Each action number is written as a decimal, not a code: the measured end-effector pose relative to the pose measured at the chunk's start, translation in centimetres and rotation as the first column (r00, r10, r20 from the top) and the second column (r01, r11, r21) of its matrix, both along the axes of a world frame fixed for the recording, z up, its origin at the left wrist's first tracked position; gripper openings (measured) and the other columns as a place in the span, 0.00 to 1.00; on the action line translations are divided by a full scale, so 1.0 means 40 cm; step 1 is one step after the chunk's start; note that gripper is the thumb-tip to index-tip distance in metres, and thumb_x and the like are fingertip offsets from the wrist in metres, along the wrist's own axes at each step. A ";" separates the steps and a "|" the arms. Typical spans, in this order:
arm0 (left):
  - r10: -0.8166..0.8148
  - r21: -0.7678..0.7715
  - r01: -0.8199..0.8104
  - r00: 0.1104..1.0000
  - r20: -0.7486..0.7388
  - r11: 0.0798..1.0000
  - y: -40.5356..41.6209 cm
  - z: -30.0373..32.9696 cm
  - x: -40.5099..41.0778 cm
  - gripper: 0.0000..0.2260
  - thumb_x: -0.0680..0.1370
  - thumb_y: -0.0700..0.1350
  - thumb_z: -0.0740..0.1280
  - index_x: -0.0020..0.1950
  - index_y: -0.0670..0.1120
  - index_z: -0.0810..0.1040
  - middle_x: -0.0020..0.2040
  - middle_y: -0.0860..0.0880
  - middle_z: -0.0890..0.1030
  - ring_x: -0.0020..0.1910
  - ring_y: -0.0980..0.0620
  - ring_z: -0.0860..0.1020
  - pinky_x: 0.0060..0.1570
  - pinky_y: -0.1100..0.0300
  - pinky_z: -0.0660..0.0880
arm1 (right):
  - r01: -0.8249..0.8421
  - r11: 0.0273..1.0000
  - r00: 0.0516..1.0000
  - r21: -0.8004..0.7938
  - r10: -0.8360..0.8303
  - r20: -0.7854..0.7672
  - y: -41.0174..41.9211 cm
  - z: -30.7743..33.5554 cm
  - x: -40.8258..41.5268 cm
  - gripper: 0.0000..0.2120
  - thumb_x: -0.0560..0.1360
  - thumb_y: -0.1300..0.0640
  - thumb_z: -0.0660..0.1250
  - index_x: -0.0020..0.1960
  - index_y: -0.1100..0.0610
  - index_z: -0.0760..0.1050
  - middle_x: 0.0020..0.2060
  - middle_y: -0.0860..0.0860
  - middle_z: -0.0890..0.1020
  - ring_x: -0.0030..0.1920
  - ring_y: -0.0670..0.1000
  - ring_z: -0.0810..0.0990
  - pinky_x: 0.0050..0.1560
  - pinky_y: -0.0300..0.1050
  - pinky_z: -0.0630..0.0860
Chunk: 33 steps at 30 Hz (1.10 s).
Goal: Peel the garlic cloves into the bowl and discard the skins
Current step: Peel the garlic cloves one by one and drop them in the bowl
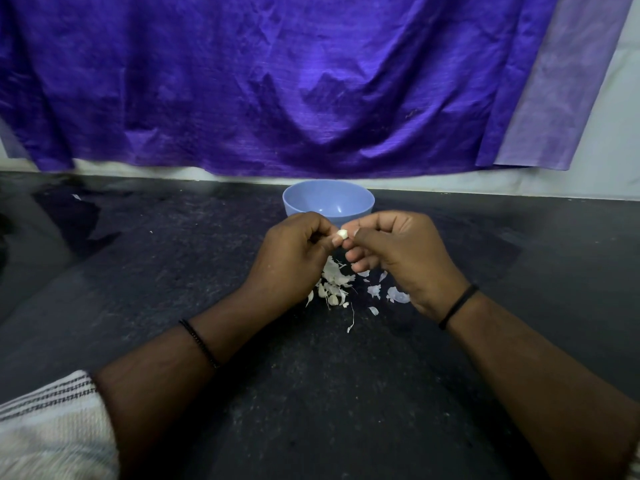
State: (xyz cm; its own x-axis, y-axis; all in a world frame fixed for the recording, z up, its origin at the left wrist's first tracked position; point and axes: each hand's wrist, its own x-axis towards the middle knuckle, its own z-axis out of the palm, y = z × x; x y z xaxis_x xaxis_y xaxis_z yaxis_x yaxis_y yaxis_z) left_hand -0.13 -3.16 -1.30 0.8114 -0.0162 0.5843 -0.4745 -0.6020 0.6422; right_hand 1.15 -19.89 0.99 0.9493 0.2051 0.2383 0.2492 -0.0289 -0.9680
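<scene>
From the head view, you have one garlic clove (342, 233) raised above the dark tabletop (173, 271), held between both hands just in front of the single blue bowl (328, 199). Your left hand (291, 258) has its fingers curled in, and its grip pinches the clove from the left with thumb and fingertips. Your right hand (398, 251) meets it from the other side, its grip closed narrowly on the same clove with thumb and forefinger. The clove looks small, pale cream and rounded, with only its top showing between your fingertips; you cannot tell how much skin is left on it.

Below your hands one heap of skins (332, 284) lies on the tabletop, white, thin and papery, with several loose flakes scattered to its right and one long sliver nearer to you. The exact number of pieces cannot be told. The bowl stands upright near the wall, under one hanging purple cloth (277, 81). Each wrist carries one black band (457, 306).
</scene>
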 end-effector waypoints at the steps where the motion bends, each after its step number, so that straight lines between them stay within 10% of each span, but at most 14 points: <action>1: -0.005 -0.008 0.005 1.000 -0.005 1.000 0.000 0.000 0.000 0.03 0.79 0.43 0.71 0.45 0.47 0.80 0.36 0.58 0.78 0.32 0.60 0.76 0.35 0.61 0.73 | -0.010 1.000 1.000 0.019 0.011 -0.010 0.000 0.001 -0.002 0.05 0.76 0.69 0.69 0.49 0.68 0.82 0.36 0.58 0.84 0.34 0.50 0.82 0.34 0.40 0.81; 27: -0.165 -0.102 0.150 0.972 -0.167 0.984 -0.007 0.014 -0.020 0.05 0.78 0.39 0.71 0.43 0.46 0.78 0.26 0.57 0.78 0.23 0.58 0.76 0.26 0.66 0.72 | -0.001 1.000 0.998 -0.031 0.003 0.067 0.003 0.003 -0.014 0.06 0.72 0.67 0.74 0.38 0.63 0.78 0.28 0.57 0.81 0.27 0.50 0.79 0.27 0.40 0.77; 33: -0.154 -0.216 0.112 0.970 -0.188 0.970 0.006 0.020 -0.010 0.05 0.79 0.41 0.70 0.42 0.46 0.79 0.24 0.50 0.77 0.21 0.54 0.73 0.22 0.62 0.71 | -0.083 0.994 0.995 0.070 0.087 -0.047 -0.004 0.005 -0.006 0.08 0.77 0.62 0.70 0.48 0.69 0.81 0.38 0.62 0.84 0.36 0.53 0.82 0.36 0.41 0.82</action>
